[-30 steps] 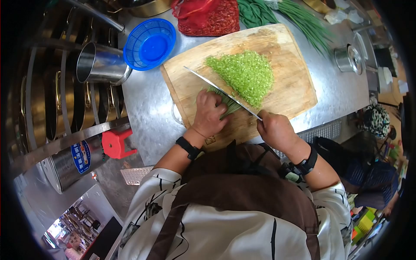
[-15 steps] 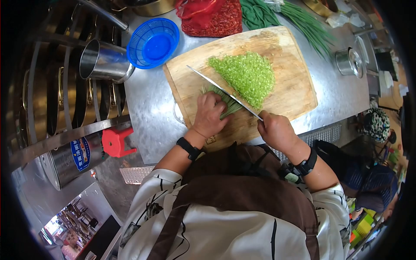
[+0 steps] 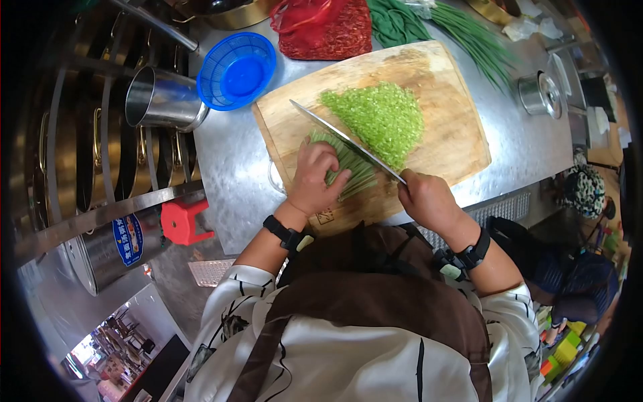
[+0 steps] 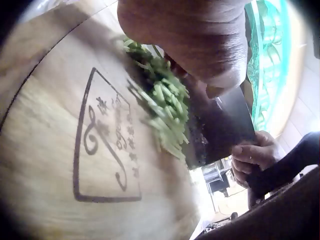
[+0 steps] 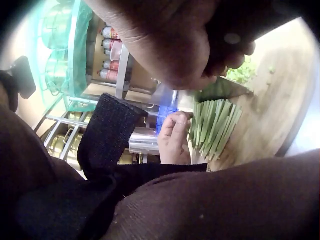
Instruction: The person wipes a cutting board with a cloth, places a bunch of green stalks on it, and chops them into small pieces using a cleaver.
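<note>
My right hand [image 3: 425,199] grips the handle of a cleaver [image 3: 345,139], whose broad blade stands on edge on a wooden cutting board [image 3: 455,130]. On the blade's near side lies a bunch of thin green stalks [image 3: 355,175], cut ends toward the blade. My left hand [image 3: 315,175] is at the bunch's left end, fingers curled over it and thumb apart; the right wrist view shows its fingertips right at the stalks [image 5: 215,125]. Beyond the blade is a heap of finely chopped green pieces [image 3: 385,120].
A blue plastic basket [image 3: 238,70] and a steel pot [image 3: 161,97] stand left of the board. Behind it lie a red bag of dried chillies [image 3: 325,33], a green cloth [image 3: 398,23] and long green stalks [image 3: 475,43]. A steel canister [image 3: 538,94] is at right.
My left hand has shifted left along the stalks and its thumb has spread, so more of the bunch shows. The cleaver and my right hand have hardly moved.
</note>
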`<state>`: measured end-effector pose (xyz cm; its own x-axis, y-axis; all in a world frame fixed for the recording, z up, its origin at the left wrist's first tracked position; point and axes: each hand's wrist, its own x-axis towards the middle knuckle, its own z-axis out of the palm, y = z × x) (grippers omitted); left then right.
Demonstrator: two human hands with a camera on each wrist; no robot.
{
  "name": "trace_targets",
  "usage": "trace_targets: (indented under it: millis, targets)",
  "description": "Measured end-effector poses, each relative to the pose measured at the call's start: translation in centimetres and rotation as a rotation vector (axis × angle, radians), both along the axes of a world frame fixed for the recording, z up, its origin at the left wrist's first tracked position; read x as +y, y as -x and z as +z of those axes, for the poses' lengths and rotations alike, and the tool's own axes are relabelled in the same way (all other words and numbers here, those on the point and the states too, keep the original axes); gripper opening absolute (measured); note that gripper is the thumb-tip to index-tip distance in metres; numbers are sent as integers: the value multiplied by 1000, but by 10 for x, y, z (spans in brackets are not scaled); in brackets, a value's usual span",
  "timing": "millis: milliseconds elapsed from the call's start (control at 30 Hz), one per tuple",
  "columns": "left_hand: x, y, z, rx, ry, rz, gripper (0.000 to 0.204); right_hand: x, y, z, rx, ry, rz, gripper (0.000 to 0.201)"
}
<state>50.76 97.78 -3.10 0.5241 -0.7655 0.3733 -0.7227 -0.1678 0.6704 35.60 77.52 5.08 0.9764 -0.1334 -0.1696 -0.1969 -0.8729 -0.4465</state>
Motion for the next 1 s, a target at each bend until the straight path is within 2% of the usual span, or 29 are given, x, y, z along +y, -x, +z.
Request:
trace_targets:
  millis: [67,100,167,200,267,300,367,500,567,600,667,767,1000]
  targets:
    - [0,2,1,266,146,114,21,1,0,0,3,-4,-5,15]
    - [-1,2,0,266,144,112,21,1,-1,1,7,-5,-5,15]
    - [-4,0,-2,145,178,330,18,1,-1,1,10,-8,-7,15]
    - [-6,0,-3,144,177,328,18,1,0,1,4,-13,-7,15]
    - [-9,-2,-5,69,152,442,20,1,0,1,-3,-20,-7,15]
    - [-8,-3,-8,66,150,442,20,0,0,1,0,-17,-9,16]
    - [-3,-6,-16,113,113,320,25,0,-1,0,1,-16,-11,16]
    - [-3,-8,-14,24,73,307,36,-2,-1,-1,2,-22,-20,17]
    - [-6,-5,-7,207,164,331,41,-2,-1,-2,2,-27,-23,17]
    - [-8,-5,-2,205,163,331,41,-3,-1,-1,6,-25,-24,17]
    - [-10,-4,10,57,70,300,51,-3,-2,0,7,-24,-24,17]
    - [-10,-4,14,31,33,281,60,-4,-1,-1,-2,-35,-38,17]
    - [-9,-7,5,184,111,248,62,-6,-3,-1,5,-44,-45,17]
